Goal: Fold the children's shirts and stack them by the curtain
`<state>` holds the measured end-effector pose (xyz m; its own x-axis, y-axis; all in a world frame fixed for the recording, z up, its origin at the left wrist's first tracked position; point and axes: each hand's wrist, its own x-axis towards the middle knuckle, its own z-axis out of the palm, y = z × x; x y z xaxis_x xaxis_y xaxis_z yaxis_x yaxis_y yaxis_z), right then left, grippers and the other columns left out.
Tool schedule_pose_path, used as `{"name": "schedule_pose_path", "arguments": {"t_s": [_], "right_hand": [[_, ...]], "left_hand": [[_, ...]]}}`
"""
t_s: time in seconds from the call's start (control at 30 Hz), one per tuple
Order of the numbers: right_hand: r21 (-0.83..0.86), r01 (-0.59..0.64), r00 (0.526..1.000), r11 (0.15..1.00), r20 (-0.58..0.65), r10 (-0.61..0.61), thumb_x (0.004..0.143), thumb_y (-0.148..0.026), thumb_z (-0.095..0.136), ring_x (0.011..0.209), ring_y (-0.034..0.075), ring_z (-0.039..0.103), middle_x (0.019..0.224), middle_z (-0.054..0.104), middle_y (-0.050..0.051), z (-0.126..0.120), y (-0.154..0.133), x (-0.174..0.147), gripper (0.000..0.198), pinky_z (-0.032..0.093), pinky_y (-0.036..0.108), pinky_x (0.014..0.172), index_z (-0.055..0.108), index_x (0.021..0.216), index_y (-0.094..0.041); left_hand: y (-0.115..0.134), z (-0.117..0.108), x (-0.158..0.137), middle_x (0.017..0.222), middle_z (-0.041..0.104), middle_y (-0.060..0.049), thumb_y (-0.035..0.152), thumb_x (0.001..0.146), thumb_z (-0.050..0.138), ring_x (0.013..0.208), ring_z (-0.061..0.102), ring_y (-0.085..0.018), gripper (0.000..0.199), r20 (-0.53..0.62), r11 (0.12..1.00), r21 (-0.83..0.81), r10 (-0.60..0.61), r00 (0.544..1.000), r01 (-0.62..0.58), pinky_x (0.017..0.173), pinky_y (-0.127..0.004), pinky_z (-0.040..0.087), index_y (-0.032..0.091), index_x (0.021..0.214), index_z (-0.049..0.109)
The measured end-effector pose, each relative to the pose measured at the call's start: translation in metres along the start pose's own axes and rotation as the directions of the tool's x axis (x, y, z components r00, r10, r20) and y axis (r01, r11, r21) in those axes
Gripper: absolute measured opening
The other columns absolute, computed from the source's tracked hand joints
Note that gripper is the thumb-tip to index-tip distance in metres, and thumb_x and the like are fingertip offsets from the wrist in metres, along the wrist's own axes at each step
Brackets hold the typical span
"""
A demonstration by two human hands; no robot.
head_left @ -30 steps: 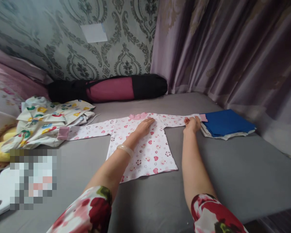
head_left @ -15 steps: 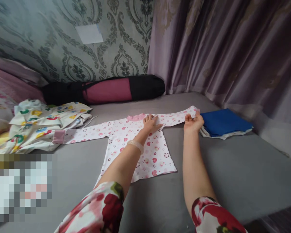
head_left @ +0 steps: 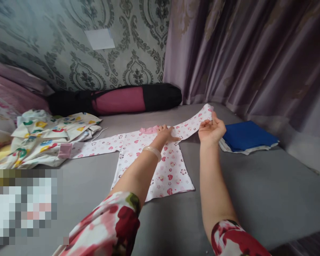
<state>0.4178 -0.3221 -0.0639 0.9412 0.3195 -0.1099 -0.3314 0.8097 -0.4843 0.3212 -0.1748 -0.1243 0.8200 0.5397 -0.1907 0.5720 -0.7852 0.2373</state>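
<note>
A small white long-sleeved shirt printed with pink hearts and flowers lies spread on the grey bed. Its pink collar points away from me, and the left sleeve stretches out flat, its pink cuff over patterned clothes. My left hand rests on the shirt beside the collar, fingers spread. At the right, my right hand is closed on the end of the right sleeve, which rises off the bed. My fingers partly hide that cuff.
A blue folded cloth lies on white fabric to the right. Left of the shirt are rumpled patterned clothes. A black and maroon bolster-shaped bag lies along the wall. The purple curtain hangs at the far right.
My right hand has lifted the sleeve end up off the bed and slightly to the left. The left hand stays on the shirt near the collar.
</note>
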Motion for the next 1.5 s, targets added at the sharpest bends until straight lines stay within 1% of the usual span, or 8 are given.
{"name": "schedule_pose_path", "arguments": {"t_s": [0.3, 0.63, 0.77, 0.93, 1.07, 1.17, 1.33, 1.5], "right_hand": [[-0.002, -0.095, 0.994, 0.995, 0.048, 0.095, 0.08, -0.018, 0.048, 0.048, 0.004, 0.054, 0.068, 0.053, -0.008, 0.007, 0.018, -0.008, 0.032, 0.048, 0.014, 0.045, 0.058, 0.111, -0.019], [-0.091, -0.205, 0.976, 0.974, 0.049, 0.21, 0.081, -0.02, 0.047, 0.048, 0.005, 0.057, 0.07, 0.059, -0.007, 0.01, 0.047, -0.015, 0.025, 0.052, 0.016, 0.047, 0.06, 0.103, -0.021], [-0.2, -0.257, 0.957, 0.945, 0.084, 0.278, 0.08, -0.02, 0.047, 0.053, 0.005, 0.061, 0.084, 0.065, -0.004, 0.01, 0.064, -0.02, 0.024, 0.054, 0.016, 0.049, 0.061, 0.1, -0.022], [-0.455, -0.265, 0.93, 0.85, 0.112, 0.35, 0.076, -0.018, 0.052, 0.061, 0.008, 0.066, 0.099, 0.066, -0.001, 0.008, 0.095, -0.033, 0.034, 0.053, 0.018, 0.049, 0.061, 0.109, -0.022], [-0.765, -0.084, 0.898, 0.638, 0.219, 0.381, 0.076, -0.023, 0.056, 0.076, 0.014, 0.068, 0.104, 0.067, 0.003, -0.002, 0.12, -0.044, 0.046, 0.055, 0.024, 0.06, 0.058, 0.122, -0.021], [-0.894, 0.309, 0.826, 0.324, 0.421, 0.375, 0.079, -0.024, 0.056, 0.091, 0.017, 0.067, 0.122, 0.062, 0.008, -0.013, 0.13, -0.055, 0.052, 0.054, 0.031, 0.082, 0.055, 0.13, -0.019], [-0.627, 0.771, 0.58, -0.114, 0.616, 0.534, 0.088, -0.031, 0.049, 0.117, 0.025, 0.054, 0.138, 0.05, 0.013, -0.022, 0.132, -0.078, 0.052, 0.04, 0.036, 0.102, 0.049, 0.138, -0.017], [-0.419, 0.87, 0.467, -0.26, 0.533, 0.705, 0.094, -0.043, 0.041, 0.13, 0.032, 0.039, 0.154, 0.033, 0.007, -0.023, 0.131, -0.095, 0.049, 0.029, 0.048, 0.106, 0.05, 0.138, -0.025]], "left_hand": [[0.004, -0.006, 0.009, 0.155, 0.022, -0.02, 0.074, 0.06, 0.065, 0.141, 0.017, -0.048, 0.105, 0.087, 0.999, 0.02, -0.031, 0.996, 0.03, 0.108, -0.062, 0.017, 0.027, 0.147, 0.031], [-0.045, 0.021, -0.011, 0.125, 0.058, -0.015, 0.045, 0.084, 0.056, 0.119, 0.051, -0.028, 0.055, -0.327, 0.876, -0.422, 0.091, 0.941, -0.232, 0.101, -0.041, 0.039, 0.019, 0.133, 0.052], [-0.085, 0.025, -0.028, 0.104, 0.068, -0.012, 0.026, 0.084, 0.054, 0.097, 0.061, -0.022, 0.031, -0.479, 0.773, -0.593, -0.113, 0.87, -0.226, 0.09, -0.036, 0.047, 0.015, 0.112, 0.065], [-0.128, 0.026, -0.054, 0.086, 0.07, -0.007, 0.025, 0.08, 0.056, 0.078, 0.065, -0.019, 0.023, -0.438, 0.55, -0.818, -0.408, 0.801, -0.167, 0.079, -0.034, 0.051, 0.015, 0.097, 0.068], [-0.146, 0.031, -0.066, 0.078, 0.068, -0.005, 0.024, 0.079, 0.055, 0.065, 0.063, -0.014, 0.021, -0.344, 0.342, -0.923, -0.535, 0.772, -0.174, 0.07, -0.031, 0.053, 0.014, 0.093, 0.066], [-0.15, 0.037, -0.07, 0.078, 0.067, -0.005, 0.024, 0.08, 0.054, 0.065, 0.062, -0.013, 0.02, -0.376, 0.302, -0.922, -0.54, 0.753, -0.244, 0.07, -0.029, 0.053, 0.014, 0.093, 0.064], [-0.144, 0.04, -0.074, 0.081, 0.065, -0.005, 0.034, 0.086, 0.054, 0.068, 0.062, -0.013, 0.024, -0.456, 0.389, -0.875, -0.462, 0.761, -0.288, 0.068, -0.027, 0.052, 0.015, 0.099, 0.062], [-0.135, 0.032, -0.079, 0.081, 0.066, -0.006, 0.047, 0.091, 0.045, 0.075, 0.063, -0.016, 0.037, -0.475, 0.504, -0.831, -0.426, 0.77, -0.233, 0.071, -0.028, 0.05, 0.015, 0.093, 0.063]]}}
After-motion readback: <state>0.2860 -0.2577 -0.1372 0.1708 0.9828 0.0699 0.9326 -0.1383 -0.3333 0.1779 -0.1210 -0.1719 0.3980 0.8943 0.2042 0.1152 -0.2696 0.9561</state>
